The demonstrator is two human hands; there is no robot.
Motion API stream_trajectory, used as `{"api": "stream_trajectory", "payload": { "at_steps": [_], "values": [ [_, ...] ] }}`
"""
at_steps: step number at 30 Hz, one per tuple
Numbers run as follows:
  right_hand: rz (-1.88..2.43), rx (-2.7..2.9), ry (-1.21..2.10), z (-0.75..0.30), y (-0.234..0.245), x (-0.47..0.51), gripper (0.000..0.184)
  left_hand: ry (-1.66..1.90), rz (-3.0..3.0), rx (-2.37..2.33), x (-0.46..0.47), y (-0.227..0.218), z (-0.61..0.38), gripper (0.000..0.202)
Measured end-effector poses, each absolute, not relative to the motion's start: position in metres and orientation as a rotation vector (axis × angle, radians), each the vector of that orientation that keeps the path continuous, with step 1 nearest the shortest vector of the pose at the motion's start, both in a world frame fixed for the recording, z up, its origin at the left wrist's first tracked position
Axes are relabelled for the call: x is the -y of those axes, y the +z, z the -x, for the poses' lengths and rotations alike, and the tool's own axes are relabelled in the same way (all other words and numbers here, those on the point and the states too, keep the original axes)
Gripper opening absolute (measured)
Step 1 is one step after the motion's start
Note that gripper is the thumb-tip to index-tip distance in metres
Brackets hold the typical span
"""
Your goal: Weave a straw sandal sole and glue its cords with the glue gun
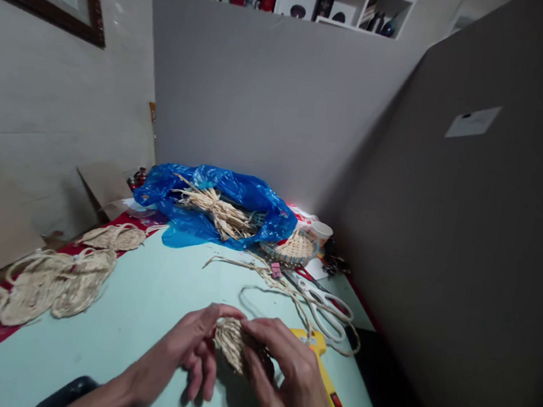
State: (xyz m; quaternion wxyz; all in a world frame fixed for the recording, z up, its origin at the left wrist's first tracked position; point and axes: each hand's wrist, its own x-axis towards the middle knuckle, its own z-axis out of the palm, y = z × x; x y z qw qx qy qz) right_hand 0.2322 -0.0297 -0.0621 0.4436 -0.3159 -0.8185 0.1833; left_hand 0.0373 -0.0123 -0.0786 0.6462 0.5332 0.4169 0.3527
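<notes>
Both my hands meet over the pale green table, around a small woven straw piece (pixel 230 342) with a ridged, rounded end. My left hand (pixel 197 343) has its thumb and index finger against the left and far edge of the piece, its other fingers curled below. From the right, my right hand (pixel 281 370) grips the piece and covers much of it. A strand of straw cord (pixel 305 313) runs across the table beyond my right hand. Right by that hand lies a yellow glue gun (pixel 329 376), partly covered by it.
Woven straw slippers (pixel 84 279) line the left edge. At the back a blue plastic bag (pixel 270 213) holds a bundle of dried straw (pixel 216 210). A round woven basket (pixel 295 249), a paper cup (pixel 321 231) and white-handled scissors (pixel 325 306) are at right. Grey panels (pixel 274 98) stand behind and right.
</notes>
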Motion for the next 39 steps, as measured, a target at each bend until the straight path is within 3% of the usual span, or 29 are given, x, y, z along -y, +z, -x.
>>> {"api": "stream_trajectory", "payload": {
  "at_steps": [6,10,18,23,39],
  "values": [
    [0.828,2.038,0.329,-0.233,-0.062,0.031,0.033,0.955,-1.317,-0.931,0.009,-0.074,-0.036,0.033],
    [0.821,2.057,0.211,-0.232,-0.065,0.032,0.042,0.989,-1.341,-0.953,0.013,-0.074,-0.038,0.023],
    [0.85,2.265,0.053,-0.235,-0.063,0.032,0.03,0.979,-1.511,-1.097,0.025,-0.057,-0.038,0.025],
    [0.872,2.298,0.12,-0.236,-0.059,0.032,0.029,0.937,-1.499,-1.11,0.027,-0.057,-0.036,0.034],
    [0.886,2.397,0.23,-0.255,-0.021,0.034,0.02,1.02,-1.406,-1.305,0.023,-0.056,-0.031,0.027]
  ]
}}
